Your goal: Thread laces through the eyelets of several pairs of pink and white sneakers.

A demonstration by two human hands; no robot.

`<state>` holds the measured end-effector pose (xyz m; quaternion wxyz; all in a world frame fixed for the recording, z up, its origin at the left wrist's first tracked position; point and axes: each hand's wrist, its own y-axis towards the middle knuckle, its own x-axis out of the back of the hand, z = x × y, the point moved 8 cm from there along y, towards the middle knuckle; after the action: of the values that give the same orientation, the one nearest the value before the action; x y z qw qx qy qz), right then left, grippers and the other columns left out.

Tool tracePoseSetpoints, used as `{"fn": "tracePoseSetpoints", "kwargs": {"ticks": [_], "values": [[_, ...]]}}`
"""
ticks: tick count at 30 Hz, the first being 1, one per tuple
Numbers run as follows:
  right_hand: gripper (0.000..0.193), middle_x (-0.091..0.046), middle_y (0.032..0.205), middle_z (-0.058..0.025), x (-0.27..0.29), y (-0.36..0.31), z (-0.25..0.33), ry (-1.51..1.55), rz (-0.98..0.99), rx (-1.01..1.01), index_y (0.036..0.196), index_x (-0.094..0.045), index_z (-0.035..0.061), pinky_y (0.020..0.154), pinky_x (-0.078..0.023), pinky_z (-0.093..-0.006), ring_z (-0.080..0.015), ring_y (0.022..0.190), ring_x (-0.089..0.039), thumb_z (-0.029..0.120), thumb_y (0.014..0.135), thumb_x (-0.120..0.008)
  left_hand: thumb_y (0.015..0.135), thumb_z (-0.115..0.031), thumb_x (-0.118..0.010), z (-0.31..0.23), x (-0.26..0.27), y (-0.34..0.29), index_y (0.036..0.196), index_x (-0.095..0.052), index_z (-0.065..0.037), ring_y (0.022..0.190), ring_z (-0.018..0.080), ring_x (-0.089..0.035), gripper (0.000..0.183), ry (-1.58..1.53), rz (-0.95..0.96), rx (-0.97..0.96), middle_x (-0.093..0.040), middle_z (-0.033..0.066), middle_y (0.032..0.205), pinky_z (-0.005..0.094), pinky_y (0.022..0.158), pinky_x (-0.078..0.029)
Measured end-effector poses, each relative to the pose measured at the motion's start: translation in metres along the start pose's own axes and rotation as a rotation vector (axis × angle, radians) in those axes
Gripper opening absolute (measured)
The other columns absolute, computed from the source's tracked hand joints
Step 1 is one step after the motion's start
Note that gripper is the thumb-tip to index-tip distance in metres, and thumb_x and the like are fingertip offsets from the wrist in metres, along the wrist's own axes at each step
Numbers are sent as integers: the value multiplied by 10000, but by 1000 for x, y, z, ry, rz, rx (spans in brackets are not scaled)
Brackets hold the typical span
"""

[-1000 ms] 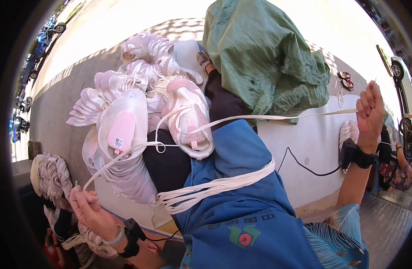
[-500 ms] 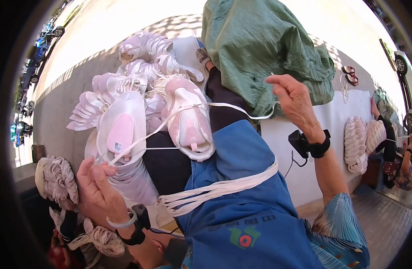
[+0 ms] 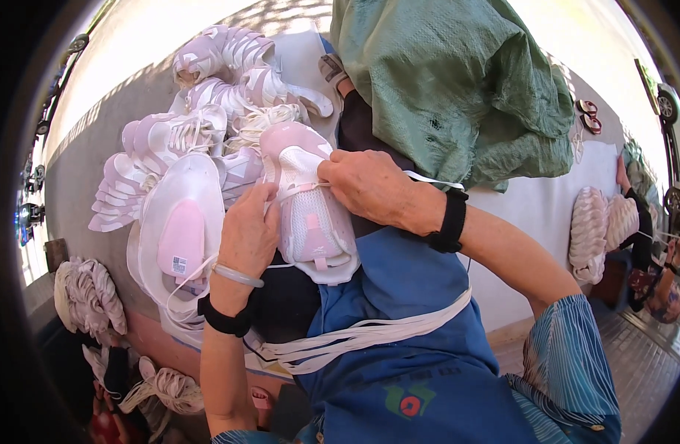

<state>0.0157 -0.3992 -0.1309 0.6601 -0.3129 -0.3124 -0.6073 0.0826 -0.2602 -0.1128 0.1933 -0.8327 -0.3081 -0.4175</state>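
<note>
A pink-and-white sneaker upper lies on my lap, toe pointing away. My left hand is closed at its left edge, fingertips pinched on a white shoelace that crosses the tongue. At the right edge of the same upper, my right hand is bent inward and pinches the lace too; its fingertips are partly hidden. One lace end comes out past my right wrist. Left of my left hand, another upper shows its pink insole. A bundle of white laces lies across my blue apron.
Beyond lie stacked pink-and-white uppers. A large green woven sack fills the far right, near sandals. More uppers rest at right, beside another person. At lower left are further uppers and a lace bundle.
Both hands have come inward from wide apart to the upper on my lap. The lace that was stretched out between them now lies close across its tongue.
</note>
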Motion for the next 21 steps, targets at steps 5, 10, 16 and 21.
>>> {"fn": "tracePoseSetpoints", "kwargs": {"ticks": [5,10,16,21], "values": [[121,-580,897,-119,9,2,11,-187,24,141,904,-583,39,616,-519,-421,-326,735,-641,76,790,-594,829,-25,-599,3,-3,5,979,-586,28,846,367,-619,160,20,67,4,-636,205,898,391,742,-484],[107,-560,859,-96,25,5,16,-327,-15,293,898,-566,38,581,-521,-392,-291,729,-648,78,799,-574,827,-30,-605,7,0,10,893,-592,18,780,362,-614,83,77,59,16,-630,188,837,395,689,-479],[145,-568,871,-89,-2,-12,9,-358,161,262,948,-573,47,593,-529,-385,-271,737,-649,64,805,-575,854,-59,-590,10,-2,14,909,-616,0,718,372,-607,84,130,12,-95,-637,183,820,405,655,-477],[171,-626,859,-163,37,-13,13,-122,-86,138,996,-572,4,597,-532,-421,-342,729,-658,49,835,-533,918,-72,-547,2,29,3,1075,-609,-9,641,221,-611,180,-155,-151,50,-689,138,878,332,609,-481]]}}
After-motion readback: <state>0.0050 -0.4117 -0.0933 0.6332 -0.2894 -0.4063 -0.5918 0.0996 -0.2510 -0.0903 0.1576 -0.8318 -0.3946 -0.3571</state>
